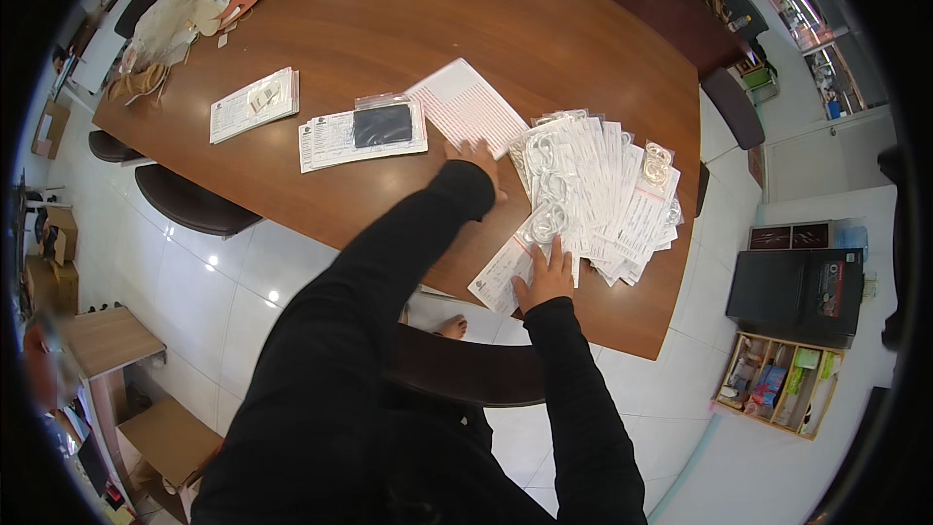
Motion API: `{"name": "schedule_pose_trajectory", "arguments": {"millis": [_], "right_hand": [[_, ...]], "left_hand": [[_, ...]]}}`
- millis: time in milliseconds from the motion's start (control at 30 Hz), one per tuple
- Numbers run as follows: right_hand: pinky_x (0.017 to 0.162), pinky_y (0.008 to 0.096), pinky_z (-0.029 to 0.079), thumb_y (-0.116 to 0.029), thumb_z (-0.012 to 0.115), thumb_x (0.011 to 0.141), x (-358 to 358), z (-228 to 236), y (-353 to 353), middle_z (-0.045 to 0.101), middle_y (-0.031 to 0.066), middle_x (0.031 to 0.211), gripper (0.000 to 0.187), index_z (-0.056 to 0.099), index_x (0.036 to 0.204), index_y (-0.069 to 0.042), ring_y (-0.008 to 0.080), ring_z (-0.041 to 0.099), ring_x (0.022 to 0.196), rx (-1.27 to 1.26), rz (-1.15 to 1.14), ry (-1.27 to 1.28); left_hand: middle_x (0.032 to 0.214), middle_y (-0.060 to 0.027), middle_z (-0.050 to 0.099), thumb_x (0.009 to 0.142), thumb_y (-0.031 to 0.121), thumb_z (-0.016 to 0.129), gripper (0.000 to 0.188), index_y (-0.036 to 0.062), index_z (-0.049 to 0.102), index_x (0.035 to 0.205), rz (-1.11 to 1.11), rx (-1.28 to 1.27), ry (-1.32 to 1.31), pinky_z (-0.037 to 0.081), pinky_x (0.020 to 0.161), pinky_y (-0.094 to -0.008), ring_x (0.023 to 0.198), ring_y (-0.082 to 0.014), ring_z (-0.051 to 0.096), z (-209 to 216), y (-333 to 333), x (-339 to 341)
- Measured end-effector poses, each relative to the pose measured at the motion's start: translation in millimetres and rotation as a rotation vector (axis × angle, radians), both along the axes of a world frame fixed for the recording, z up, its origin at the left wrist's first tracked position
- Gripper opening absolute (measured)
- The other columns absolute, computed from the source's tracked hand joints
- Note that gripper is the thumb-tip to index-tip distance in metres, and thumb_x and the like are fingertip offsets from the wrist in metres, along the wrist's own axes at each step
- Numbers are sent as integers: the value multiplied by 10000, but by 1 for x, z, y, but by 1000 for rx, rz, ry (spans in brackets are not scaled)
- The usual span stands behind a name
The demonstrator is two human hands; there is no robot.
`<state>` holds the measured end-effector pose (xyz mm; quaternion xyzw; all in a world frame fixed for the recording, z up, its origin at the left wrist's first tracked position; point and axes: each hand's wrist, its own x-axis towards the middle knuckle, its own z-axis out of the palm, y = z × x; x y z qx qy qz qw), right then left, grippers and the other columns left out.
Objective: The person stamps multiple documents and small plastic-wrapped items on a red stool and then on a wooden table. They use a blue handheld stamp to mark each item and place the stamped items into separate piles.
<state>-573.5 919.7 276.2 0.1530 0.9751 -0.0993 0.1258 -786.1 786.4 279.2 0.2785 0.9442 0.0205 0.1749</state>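
My left hand [478,167] lies on the wooden table with fingers stretched out, its fingertips at the lower edge of a sheet with red print [466,102]. My right hand [547,280], fingers apart, rests on a printed paper slip [498,277] at the near edge. Just above its fingertips lies a coiled white cord [548,222], seemingly in a clear bag. Beyond it spreads a large fanned pile of printed slips [607,204], with more bagged white cords among them. Neither hand grips anything that I can see.
Left of my left hand lies a slip stack [326,143] bearing a dark bagged piece [383,125]. Farther left is another stack [233,115] with a small bag on top. Orange and white scraps [238,5] cover the far left corner. A dark chair [466,365] stands before me.
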Motion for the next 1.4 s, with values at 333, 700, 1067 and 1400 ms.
{"name": "schedule_pose_trajectory", "arguments": {"millis": [333,700,1067,1400], "right_hand": [[1114,616,303,-312,747,815,-18,10,-32,199,221,1615,729,465,1461,-129,525,248,1422,43,-115,60],[1088,591,334,-241,752,740,10,-8,-82,315,320,1529,740,495,1418,-93,552,370,1332,11,-161,407],[1087,757,196,-464,712,837,-7,1,-141,291,201,1583,724,483,1466,-187,499,188,1460,107,-451,-26],[860,359,529,-272,766,863,-26,28,-172,705,188,1065,522,588,1258,20,295,687,1003,-731,-574,509]], "left_hand": [[1568,-151,349,888,455,686,713,142,444,1482,47,124,386,238,1162,-619,1460,-383,298,-15,-142,-27],[1591,-106,350,849,543,677,758,180,467,1480,384,177,406,205,1144,-678,1483,-351,271,-77,-257,-101],[1493,-224,432,703,390,863,943,28,429,1458,-415,930,-79,331,1137,-521,1360,-421,431,-9,-201,42],[1208,-140,605,606,404,878,776,73,579,1240,-388,907,-226,373,1067,-529,1164,-370,531,-16,-166,47]]}}
